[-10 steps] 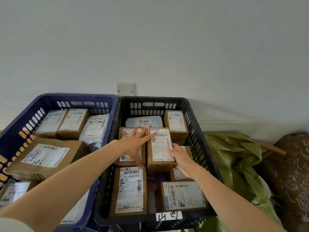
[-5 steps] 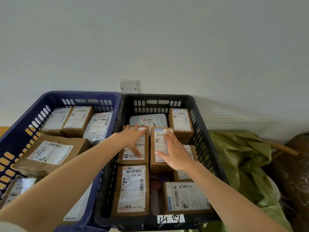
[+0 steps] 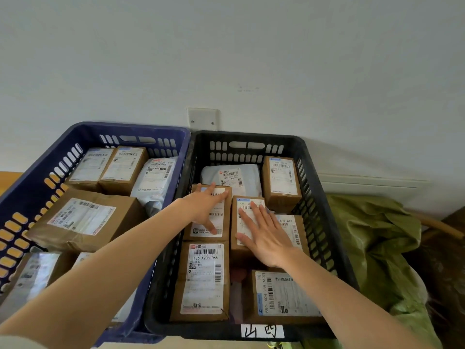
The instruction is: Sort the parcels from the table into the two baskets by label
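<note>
Both hands lie flat with fingers straight, gripping nothing: the left hand (image 3: 205, 206) presses one brown parcel (image 3: 222, 220), the right hand (image 3: 266, 235) the neighbouring parcel (image 3: 245, 203). The two sit side by side in the black basket (image 3: 251, 137), long axes running away from the person. Seven parcels show there; the blue basket (image 3: 130, 127) holds at least six, partly hidden by the left arm.

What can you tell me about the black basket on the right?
The black basket is a rectangular crate, plastic by its look, with slotted walls. It stands by the pale wall, close beside the blue basket on its left; a green bag lies to its right. A white handwritten tag sits on its near rim. It holds brown cardboard parcels and one pale soft mailer, labels up. The left hand and right hand each rest flat on a parcel inside.
</note>
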The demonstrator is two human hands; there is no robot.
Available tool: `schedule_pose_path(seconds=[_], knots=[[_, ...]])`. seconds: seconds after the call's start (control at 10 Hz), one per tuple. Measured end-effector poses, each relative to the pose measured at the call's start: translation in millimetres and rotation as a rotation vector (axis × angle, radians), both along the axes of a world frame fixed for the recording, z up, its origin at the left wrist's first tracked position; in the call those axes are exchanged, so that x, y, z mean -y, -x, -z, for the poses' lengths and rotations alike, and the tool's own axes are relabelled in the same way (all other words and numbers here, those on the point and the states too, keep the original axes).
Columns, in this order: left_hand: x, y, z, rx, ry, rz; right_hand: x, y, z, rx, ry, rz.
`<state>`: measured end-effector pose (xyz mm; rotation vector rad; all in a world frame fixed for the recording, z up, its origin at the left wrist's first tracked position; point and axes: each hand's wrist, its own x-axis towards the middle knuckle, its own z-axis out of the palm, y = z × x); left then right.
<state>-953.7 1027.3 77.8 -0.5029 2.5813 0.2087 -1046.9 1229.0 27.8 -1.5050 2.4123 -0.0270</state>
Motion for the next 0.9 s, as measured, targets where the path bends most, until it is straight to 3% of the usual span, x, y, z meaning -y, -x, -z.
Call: schedule_pose_path(seconds=[0.5,0.8,0.9], knots=[[-3,2,13,-0.004,0.000,-0.022,7,7,7,0.011,-0.104,-0.076],[-9,-4,3,-0.028,-0.012,-0.001,1,7,-8,0.053,-0.019,0.029],[-20,-11,-3,-0.123,0.003,0.074,-7,6,-14,0.025,0.000,0.094]])
